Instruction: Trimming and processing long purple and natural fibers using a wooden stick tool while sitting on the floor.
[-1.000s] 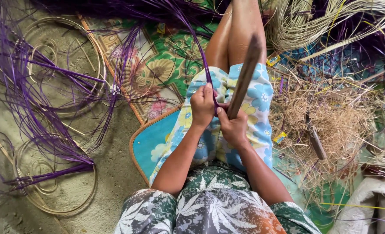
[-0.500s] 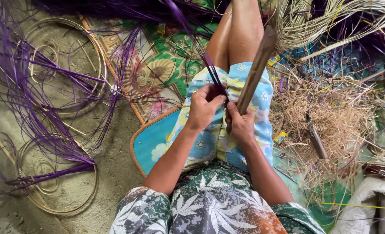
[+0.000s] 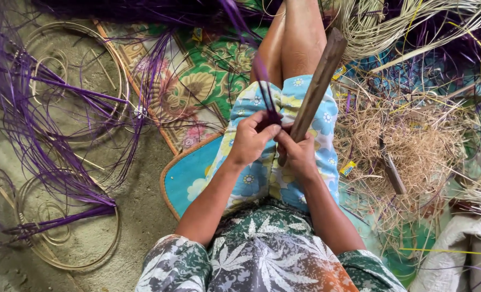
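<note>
Head view, item 1: left hand (image 3: 249,141), fingers closed, pinching a purple strip (image 3: 264,92) at lap level; strip runs up and away over the knees. Item 2: right hand (image 3: 300,154), clamped round the lower end of a brown wooden stick (image 3: 318,84), tilted up-right across the thigh. Hands touch each other over flowered blue shorts (image 3: 251,178). Edges/room: lap hemmed in both sides; left, blue cushion (image 3: 189,176) w/ orange rim, then bare floor w/ loose purple strands (image 3: 45,146) and coiled hoops (image 3: 73,59); right, straw-coloured shavings heap (image 3: 403,140) close by the thigh, w/ a dark-handled tool (image 3: 391,170) lying in it. Freest space: floor lower left. Vs. 0.5 s ago: stick and hands in much the same place, strip still pinched; framing shifted slightly.
</note>
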